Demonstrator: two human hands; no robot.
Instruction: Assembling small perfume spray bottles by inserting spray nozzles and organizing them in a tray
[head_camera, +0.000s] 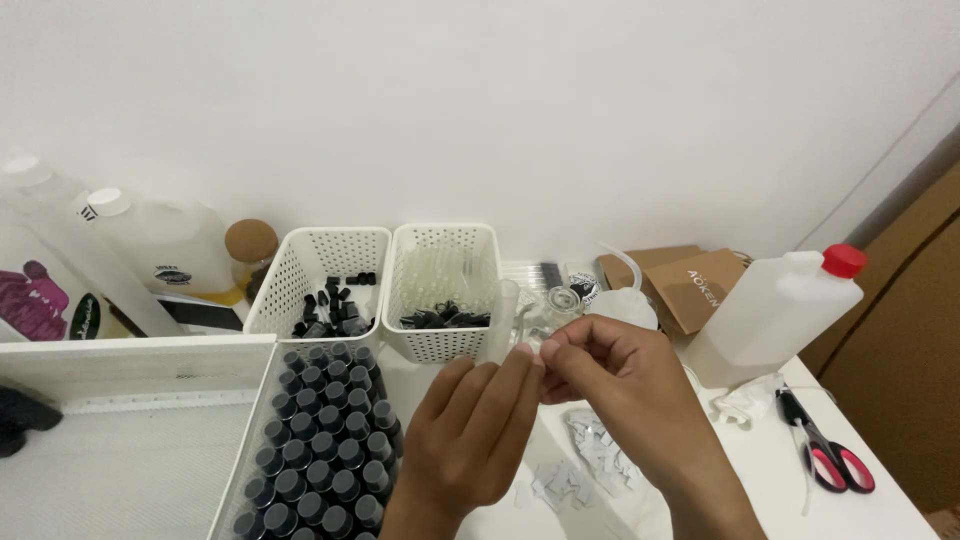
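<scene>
My left hand (470, 435) is raised over the white table, fingers pointing up and pinching a slim clear plastic tube (499, 318) that stands nearly upright. My right hand (610, 380) meets it from the right, thumb and fingertips pinched on something small and pale at the left fingertips; what it is cannot be made out. Below my right wrist lie several small pale flat pieces (590, 445) scattered on the table.
A white tray (245, 440) holds several black-capped bottles (320, 450). Two white baskets (318, 262) (443, 340) hold black caps and clear tubes. A red-capped plastic jug (775, 310), red-handled scissors (825, 450), brown boxes (690, 280) and large bottles (150, 250) stand around.
</scene>
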